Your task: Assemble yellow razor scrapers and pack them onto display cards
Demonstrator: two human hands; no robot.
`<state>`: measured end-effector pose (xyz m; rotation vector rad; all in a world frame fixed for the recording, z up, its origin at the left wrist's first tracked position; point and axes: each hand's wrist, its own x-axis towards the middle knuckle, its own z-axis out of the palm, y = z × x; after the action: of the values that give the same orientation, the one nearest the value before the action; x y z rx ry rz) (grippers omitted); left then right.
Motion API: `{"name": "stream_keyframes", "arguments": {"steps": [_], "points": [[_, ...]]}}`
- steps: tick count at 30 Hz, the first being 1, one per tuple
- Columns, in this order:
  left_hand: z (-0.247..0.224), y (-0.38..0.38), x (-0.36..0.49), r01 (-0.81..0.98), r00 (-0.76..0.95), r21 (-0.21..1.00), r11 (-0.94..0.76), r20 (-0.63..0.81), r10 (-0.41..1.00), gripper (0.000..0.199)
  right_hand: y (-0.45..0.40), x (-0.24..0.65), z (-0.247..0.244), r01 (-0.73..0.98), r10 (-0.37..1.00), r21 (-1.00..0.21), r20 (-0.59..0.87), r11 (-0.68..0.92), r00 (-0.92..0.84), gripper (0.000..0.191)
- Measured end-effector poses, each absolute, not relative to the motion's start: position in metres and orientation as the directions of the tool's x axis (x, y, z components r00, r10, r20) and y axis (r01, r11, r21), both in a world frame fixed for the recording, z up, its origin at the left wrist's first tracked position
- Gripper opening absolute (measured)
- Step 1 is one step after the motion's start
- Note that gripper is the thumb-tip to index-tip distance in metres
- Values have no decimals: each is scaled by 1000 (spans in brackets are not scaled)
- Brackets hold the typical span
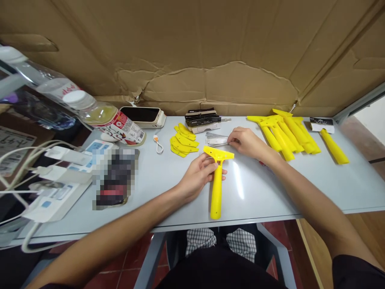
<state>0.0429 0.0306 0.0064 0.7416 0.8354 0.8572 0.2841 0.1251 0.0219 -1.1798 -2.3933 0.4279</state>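
My left hand (200, 175) is wrapped round the neck of a yellow scraper handle (215, 192), its T-shaped head turned away from me and its grip pointing toward the table's front edge. Just behind that head, the fingers of my right hand (243, 140) pinch the right end of thin silver scraper blades (215, 139) lying in a small stack; how many they grip is hidden. To the left of the blades, flat yellow plastic plates (184, 141) lie in a loose, overlapping pile. Several more yellow scraper handles (284, 132) are heaped beyond my right forearm.
Black-and-white blade boxes (202, 121) stand at the back; another small box (322, 125) and a single yellow handle (334, 147) lie far right. On the left are a drink bottle (120, 124), phone (141, 115), blurred-out object (116, 178) and power strip (57, 200) with cables. Cardboard (210, 52) walls the back.
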Motion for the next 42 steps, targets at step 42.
{"name": "stream_keyframes", "arguments": {"steps": [42], "points": [[18, 27, 42, -308, 387, 870, 385, -255, 886, 59, 76, 284, 48, 338, 909, -932, -27, 128, -416, 27]]}}
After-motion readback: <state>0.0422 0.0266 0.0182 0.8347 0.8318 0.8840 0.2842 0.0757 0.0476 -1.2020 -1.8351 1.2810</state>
